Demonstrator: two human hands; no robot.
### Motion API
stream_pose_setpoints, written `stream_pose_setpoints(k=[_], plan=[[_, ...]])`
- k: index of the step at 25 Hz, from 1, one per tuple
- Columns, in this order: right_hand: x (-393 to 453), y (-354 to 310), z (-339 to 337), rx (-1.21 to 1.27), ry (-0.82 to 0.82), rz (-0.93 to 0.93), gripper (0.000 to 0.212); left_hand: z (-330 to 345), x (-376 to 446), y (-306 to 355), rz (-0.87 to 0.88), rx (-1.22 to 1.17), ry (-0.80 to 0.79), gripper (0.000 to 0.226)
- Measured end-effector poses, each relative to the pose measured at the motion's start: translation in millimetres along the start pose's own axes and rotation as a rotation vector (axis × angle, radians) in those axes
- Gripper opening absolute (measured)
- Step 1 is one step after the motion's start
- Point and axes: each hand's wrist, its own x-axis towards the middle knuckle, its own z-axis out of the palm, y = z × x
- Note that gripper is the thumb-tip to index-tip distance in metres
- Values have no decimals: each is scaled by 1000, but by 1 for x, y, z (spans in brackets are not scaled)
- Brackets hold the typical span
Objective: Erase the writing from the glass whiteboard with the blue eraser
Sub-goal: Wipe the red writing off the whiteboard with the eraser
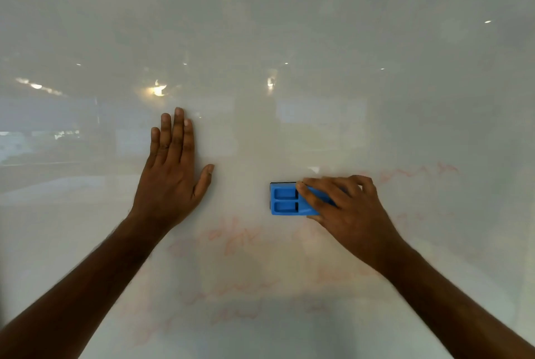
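The glass whiteboard fills the whole view. Faint red writing runs across its lower half, with one more line at the right. My right hand is shut on the right part of the blue eraser, which lies flat against the glass right of centre. My left hand rests flat on the board to the left of the eraser, fingers up and slightly spread, holding nothing.
The glass reflects ceiling lights and a dim room behind me. The upper half of the board carries no visible writing.
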Motion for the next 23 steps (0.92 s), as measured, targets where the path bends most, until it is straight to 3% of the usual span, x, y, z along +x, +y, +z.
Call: stream_pose_setpoints(k=[6, 10, 18, 23], plan=[[36, 63, -13, 27, 65, 168, 58, 3, 23, 13, 35, 15, 22, 85], [57, 60, -12, 87, 62, 306, 62, 8, 45, 28, 19, 10, 52, 84], [-11, 35, -10, 62, 24, 101, 54, 12, 49, 42, -15, -10, 64, 82], [-31, 86, -17, 32, 42, 91, 52, 11, 51, 50, 19, 10, 49, 83]])
